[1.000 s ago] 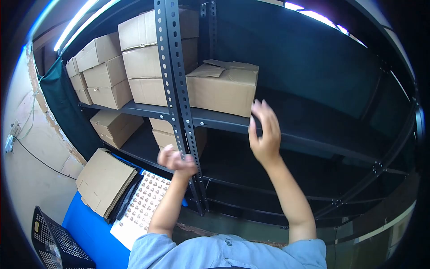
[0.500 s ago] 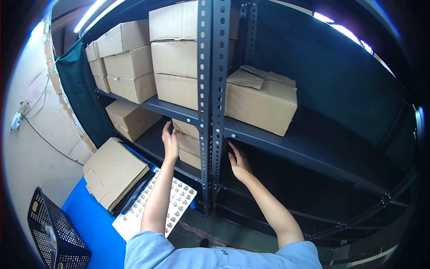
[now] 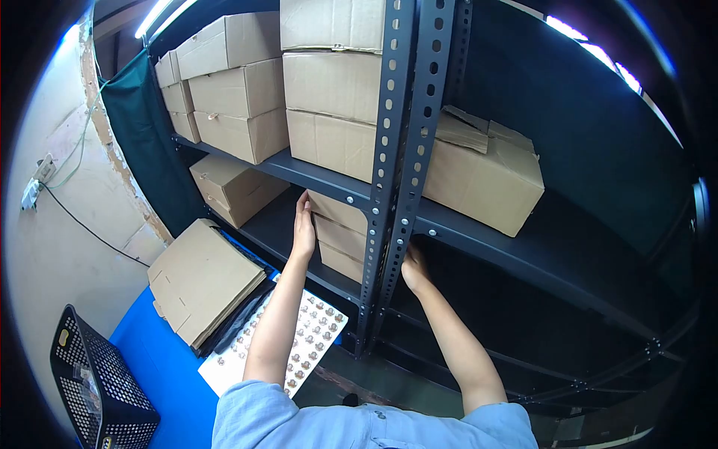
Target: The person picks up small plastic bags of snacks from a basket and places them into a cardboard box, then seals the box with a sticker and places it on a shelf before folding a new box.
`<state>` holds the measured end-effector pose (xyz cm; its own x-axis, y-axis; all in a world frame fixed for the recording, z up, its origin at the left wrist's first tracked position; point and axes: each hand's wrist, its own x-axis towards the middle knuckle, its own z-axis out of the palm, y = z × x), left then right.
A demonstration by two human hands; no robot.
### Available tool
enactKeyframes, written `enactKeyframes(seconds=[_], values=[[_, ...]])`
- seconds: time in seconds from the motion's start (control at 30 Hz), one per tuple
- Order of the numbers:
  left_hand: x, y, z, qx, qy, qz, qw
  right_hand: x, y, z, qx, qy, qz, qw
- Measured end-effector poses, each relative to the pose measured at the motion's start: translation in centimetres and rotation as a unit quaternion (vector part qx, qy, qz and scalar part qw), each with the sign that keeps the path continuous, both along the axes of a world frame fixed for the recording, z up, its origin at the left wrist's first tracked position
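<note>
A stack of cardboard boxes (image 3: pixel 342 238) stands on the lower shelf, just left of the perforated metal post (image 3: pixel 385 150). My left hand (image 3: pixel 303 230) lies along the left side of this stack, fingers stretched upward and flat near the upper box. On the other side of the post, my right hand (image 3: pixel 413 269) reaches in below the upper shelf at the right. Its fingers are hidden behind the metal upright.
More cardboard boxes (image 3: pixel 329 82) are stacked on the upper shelf; a single box (image 3: pixel 482 176) sits right of the post. Flattened cardboard (image 3: pixel 206 280) and a printed sheet (image 3: pixel 318 337) lie on a blue table (image 3: pixel 161 367). A black basket (image 3: pixel 97 382) is at the lower left.
My right hand has moved left, its fingers going behind the post. My left hand stays along the stack's side. The view has shifted, with shelf and boxes now larger and further right.
</note>
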<state>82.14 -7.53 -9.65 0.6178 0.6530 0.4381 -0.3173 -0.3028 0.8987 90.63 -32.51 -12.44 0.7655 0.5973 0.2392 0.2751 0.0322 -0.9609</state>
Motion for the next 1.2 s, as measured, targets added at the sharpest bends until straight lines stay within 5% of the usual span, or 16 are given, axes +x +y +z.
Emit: enactKeyframes(seconds=[0.37,0.53,0.67,1.2], values=[[0.0,-0.2,-0.9,0.016,-0.011,-0.052,0.998,-0.2,-0.6,-0.8,0.025,-0.031,-0.033,0.999],[0.2,0.7,-3.0,-0.125,-0.005,-0.111,0.986,0.1,-0.5,-1.2,-0.018,0.027,-0.13,0.991],[0.9,1.5,-5.4,-0.235,0.042,-0.15,0.959,0.5,-0.6,-3.3,0.02,0.159,-0.069,0.985],[-0.3,0.7,-6.2,-0.189,0.046,-0.146,0.97,-0.2,-0.8,-4.2,-0.022,0.158,-0.068,0.985]])
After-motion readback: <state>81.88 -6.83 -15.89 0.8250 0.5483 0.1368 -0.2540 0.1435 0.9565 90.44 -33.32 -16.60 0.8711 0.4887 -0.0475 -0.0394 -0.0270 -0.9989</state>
